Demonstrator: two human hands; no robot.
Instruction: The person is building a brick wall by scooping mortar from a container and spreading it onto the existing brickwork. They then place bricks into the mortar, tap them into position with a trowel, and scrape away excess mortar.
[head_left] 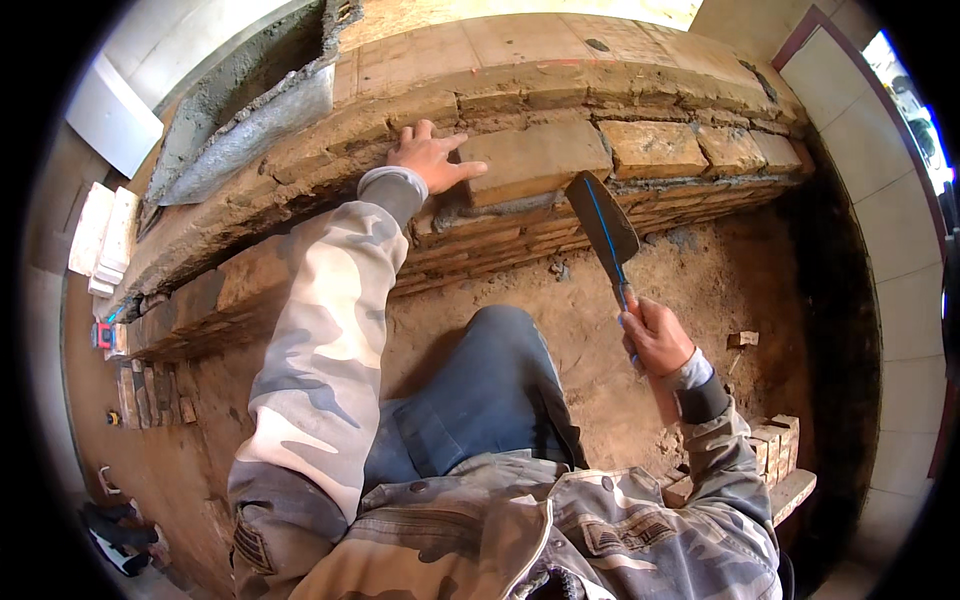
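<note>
Brick (pixel 535 160) sat on top course of low brick wall (pixel 640 215), long face toward near side, grey mortar bed (pixel 520 205) squeezed out beneath. Rested in line with three more bricks (pixel 700 148) of same top course running off to right, joints between them dark. Pressed at its left end by left hand (pixel 430 158), fingers spread, palm flat against brick and wall top, camouflage sleeve stretched out from near side. Held in right hand (pixel 657 335), fist wrapped tight round handle, a brick trowel (pixel 602 228), pointed blade tilted up toward far side, tip just below and right of brick, not touching it; blue line down blade. Wall curved across scene from near left to far right, lower courses thin and rough. Behind wall, on far left, a grey mortar trough (pixel 240 105) with wet mortar inside. Beyond that, flat paved top (pixel 520 45) of tan tiles. Dirt floor (pixel 700 290) between wall and knees, small brick scrap on it. Stack of bricks (pixel 775 445) near right, beside right elbow. White blocks (pixel 100 235) at far left edge.
</note>
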